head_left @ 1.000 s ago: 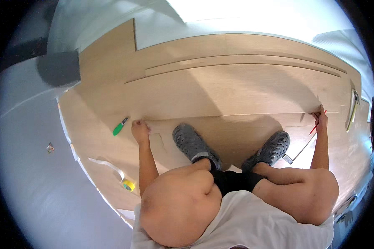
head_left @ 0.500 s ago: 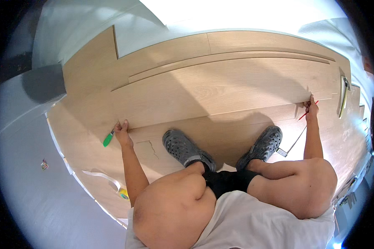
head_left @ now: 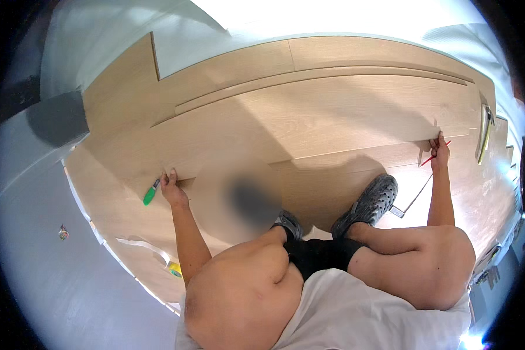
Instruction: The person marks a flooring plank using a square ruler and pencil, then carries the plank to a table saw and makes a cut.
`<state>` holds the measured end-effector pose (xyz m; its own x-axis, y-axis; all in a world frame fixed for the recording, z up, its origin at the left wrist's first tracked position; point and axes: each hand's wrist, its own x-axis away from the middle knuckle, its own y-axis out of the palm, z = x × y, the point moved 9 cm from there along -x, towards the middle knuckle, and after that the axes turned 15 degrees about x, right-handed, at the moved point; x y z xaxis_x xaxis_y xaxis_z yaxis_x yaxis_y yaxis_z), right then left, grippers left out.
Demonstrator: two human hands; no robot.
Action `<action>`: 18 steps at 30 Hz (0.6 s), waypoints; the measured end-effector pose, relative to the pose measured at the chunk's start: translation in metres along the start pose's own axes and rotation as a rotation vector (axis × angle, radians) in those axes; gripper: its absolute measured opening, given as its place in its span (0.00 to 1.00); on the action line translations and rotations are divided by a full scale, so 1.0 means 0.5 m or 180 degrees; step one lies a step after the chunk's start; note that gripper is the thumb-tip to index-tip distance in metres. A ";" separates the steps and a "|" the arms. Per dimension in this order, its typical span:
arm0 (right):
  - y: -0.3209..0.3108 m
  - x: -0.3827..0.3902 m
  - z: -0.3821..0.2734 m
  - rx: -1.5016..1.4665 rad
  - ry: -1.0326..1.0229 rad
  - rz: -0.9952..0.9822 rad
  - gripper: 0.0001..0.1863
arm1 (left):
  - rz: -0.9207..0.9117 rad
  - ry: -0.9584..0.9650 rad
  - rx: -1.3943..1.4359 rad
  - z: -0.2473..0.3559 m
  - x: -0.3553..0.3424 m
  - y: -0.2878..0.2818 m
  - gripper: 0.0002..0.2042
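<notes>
A long pale wood-look floor plank (head_left: 309, 119) lies in front of my feet, its near edge between my two hands. My left hand (head_left: 172, 189) has its fingers closed on the near edge toward the left end. Beside that hand, a green-handled tool (head_left: 150, 193) lies on the flooring; its kind is unclear. My right hand (head_left: 441, 153) grips the near edge toward the right end. A slim red pencil-like stick (head_left: 427, 161) is tucked in the same hand. The fingertips under the plank are hidden.
A metal square (head_left: 397, 211) lies right of my right shoe (head_left: 367, 201). A yellow-edged tool (head_left: 485, 135) rests at far right, a yellow roll with a white strip (head_left: 174, 269) at lower left. White underlay sheet (head_left: 216, 58) borders the laid boards (head_left: 245, 67). A blurred patch covers my left shoe.
The view has shifted slightly. Both hands keep their hold on the plank, which shows little movement against the flooring. A blur now covers the left shoe.
</notes>
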<state>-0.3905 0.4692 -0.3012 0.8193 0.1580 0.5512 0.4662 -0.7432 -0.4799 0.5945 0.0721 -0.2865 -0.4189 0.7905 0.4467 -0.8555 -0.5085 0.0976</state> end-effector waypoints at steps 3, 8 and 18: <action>-0.003 -0.001 0.001 -0.0044 0.0019 -0.0006 0.16 | 0.0108 -0.0116 0.0048 -0.010 -0.001 -0.001 0.26; 0.019 0.015 -0.006 -0.0122 0.0012 -0.0091 0.16 | 0.0149 -0.0048 0.0023 -0.001 0.000 -0.004 0.25; 0.050 0.037 -0.006 -0.0392 0.0007 0.0219 0.19 | -0.0068 -0.0094 -0.0362 -0.019 -0.098 -0.138 0.32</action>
<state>-0.3646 0.4518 -0.3007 0.8471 0.1024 0.5215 0.3642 -0.8264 -0.4294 0.6712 0.0716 -0.3234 -0.3925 0.7895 0.4719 -0.8939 -0.4483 0.0065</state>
